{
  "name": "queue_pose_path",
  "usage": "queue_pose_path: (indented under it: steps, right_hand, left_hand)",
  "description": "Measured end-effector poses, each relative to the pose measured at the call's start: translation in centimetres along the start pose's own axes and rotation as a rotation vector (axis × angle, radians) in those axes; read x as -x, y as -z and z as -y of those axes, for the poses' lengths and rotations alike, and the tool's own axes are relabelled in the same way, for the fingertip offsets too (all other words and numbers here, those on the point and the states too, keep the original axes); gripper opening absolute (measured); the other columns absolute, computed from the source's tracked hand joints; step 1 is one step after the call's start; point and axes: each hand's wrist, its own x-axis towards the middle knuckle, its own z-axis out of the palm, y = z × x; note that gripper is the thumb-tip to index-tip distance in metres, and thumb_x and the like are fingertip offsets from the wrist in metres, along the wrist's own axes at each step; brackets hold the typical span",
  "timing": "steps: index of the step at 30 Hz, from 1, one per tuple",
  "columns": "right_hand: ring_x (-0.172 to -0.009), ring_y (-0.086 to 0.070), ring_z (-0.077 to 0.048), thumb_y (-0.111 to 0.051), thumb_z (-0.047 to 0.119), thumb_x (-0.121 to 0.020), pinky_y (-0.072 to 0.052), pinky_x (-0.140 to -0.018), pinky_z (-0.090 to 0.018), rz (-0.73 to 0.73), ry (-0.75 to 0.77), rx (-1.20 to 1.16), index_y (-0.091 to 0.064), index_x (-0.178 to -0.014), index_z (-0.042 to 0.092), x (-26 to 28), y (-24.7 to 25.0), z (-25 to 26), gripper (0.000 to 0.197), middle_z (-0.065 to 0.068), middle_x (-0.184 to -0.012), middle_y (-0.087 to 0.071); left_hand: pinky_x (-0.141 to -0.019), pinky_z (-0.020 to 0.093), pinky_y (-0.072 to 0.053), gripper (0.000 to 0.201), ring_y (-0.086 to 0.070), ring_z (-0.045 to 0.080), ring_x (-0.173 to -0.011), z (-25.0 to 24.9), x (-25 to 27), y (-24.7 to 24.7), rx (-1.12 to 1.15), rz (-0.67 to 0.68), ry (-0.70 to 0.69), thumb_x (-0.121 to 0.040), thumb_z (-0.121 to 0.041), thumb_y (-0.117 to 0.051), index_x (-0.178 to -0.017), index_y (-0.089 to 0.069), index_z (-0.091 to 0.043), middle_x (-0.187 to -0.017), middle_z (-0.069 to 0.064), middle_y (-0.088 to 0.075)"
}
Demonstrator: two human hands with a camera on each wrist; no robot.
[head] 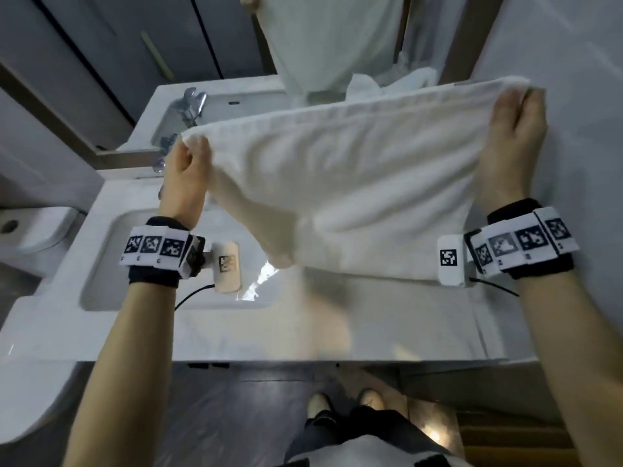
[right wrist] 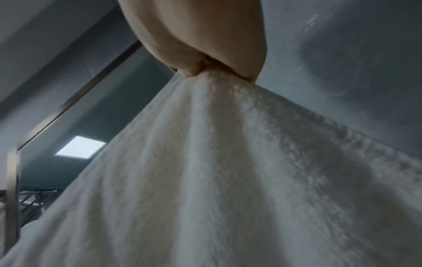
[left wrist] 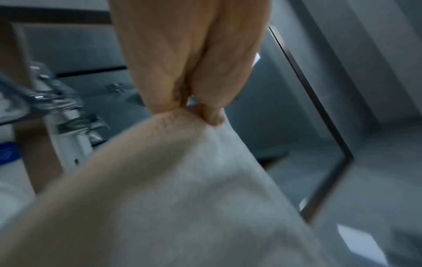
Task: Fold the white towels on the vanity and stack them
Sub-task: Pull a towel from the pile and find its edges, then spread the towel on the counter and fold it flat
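- You are holding one white towel (head: 347,170) up over the tabletop (head: 303,332), stretched between both hands at roughly 10 and 2 o'clock from your chest.
- Your left hand (head: 183,178) is pinching the towel's left top corner; the left wrist view is showing thumb and fingers (left wrist: 212,115) clamped together on the cloth.
- Your right hand (head: 512,136) is gripping the right top corner, fingers closed on the fabric, bunching it at the pinch in the right wrist view.
- The towel is hanging doubled, its lower edge sagging toward 6 o'clock; the left lower part is drooping over the sink basin (head: 111,264), the right part reaching the tabletop.
- More white cloth (head: 404,82) is lying crumpled at 12 o'clock behind the towel, probably the next ones to fold.
- Judgement: you are mid-fold, squaring the piece before laying it down.
- Keep the top edge taut and level; the left side is sitting lower than the right, so be raising it to match.
- Be shifting right, away from the basin and the tap (head: 188,106) at 11 o'clock, so the cloth is not dipping in.
- Lower the hanging edge onto the tabletop first, then be laying the rest flat toward you.
- Hold both pinches until the cloth is resting flat.
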Motion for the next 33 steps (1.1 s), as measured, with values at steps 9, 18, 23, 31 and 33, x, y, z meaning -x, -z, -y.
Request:
queue_pose_path:
  steps: [9, 18, 23, 31, 33]
  right_hand:
    - [-0.054, -0.036, 0.011, -0.038, 0.024, -0.095, -0.029, -0.057, -0.01, 0.013, -0.069, 0.125, -0.033, -0.066, 0.028, 0.6, 2.5, -2.1, 0.03, 0.016, -0.068, -0.035]
    - [-0.073, -0.038, -0.015, -0.042, 0.033, -0.095, -0.028, -0.063, -0.03, 0.255, -0.226, 0.387, -0.034, -0.063, 0.019, 1.0, 4.4, -6.4, 0.036, 0.005, -0.067, -0.04]
    - [-0.086, -0.049, -0.024, -0.039, 0.029, -0.097, -0.041, -0.078, -0.038, 0.437, -0.393, 0.569, -0.044, -0.078, 0.013, 1.5, 2.8, -12.4, 0.025, -0.013, -0.088, -0.052]
    - [-0.084, -0.04, -0.024, -0.038, 0.009, -0.098, -0.027, -0.069, -0.031, 0.428, -0.46, 0.581, -0.042, -0.086, -0.002, 3.0, -0.6, -18.1, 0.017, -0.022, -0.092, -0.047]
    - [-0.084, -0.041, -0.024, -0.038, 0.011, -0.099, -0.028, -0.068, -0.032, 0.436, -0.478, 0.584, -0.042, -0.087, -0.001, 2.8, -1.0, -18.6, 0.017, -0.02, -0.092, -0.046]
  left_hand:
    - [-0.077, 0.024, -0.038, 0.013, -0.044, 0.007, -0.085, 1.3, 1.3, -1.3, 0.036, 0.062, 0.091, -0.1, -0.025, -0.037, -0.09, -0.046, -0.025, -0.09, -0.009, -0.046]
    - [-0.074, 0.036, -0.043, 0.023, -0.052, 0.018, -0.081, 5.0, 0.1, -0.4, -0.052, 0.331, 0.294, -0.086, -0.038, -0.052, -0.096, -0.055, -0.017, -0.087, 0.002, -0.055]
    - [-0.064, 0.02, -0.049, 0.026, -0.057, 0.013, -0.08, 9.4, 0.6, -3.2, -0.23, 0.469, 0.389, -0.091, -0.03, -0.058, -0.106, -0.052, -0.01, -0.092, 0.002, -0.06]
    - [-0.072, 0.03, -0.048, 0.023, -0.057, 0.022, -0.088, 15.4, -0.5, -8.0, -0.309, 0.315, 0.44, -0.089, -0.005, -0.058, -0.108, -0.059, 0.008, -0.094, 0.013, -0.061]
    - [-0.079, 0.036, -0.047, 0.019, -0.057, 0.024, -0.093, 16.3, -0.7, -8.9, -0.315, 0.255, 0.455, -0.089, -0.006, -0.057, -0.106, -0.059, 0.003, -0.097, 0.015, -0.059]
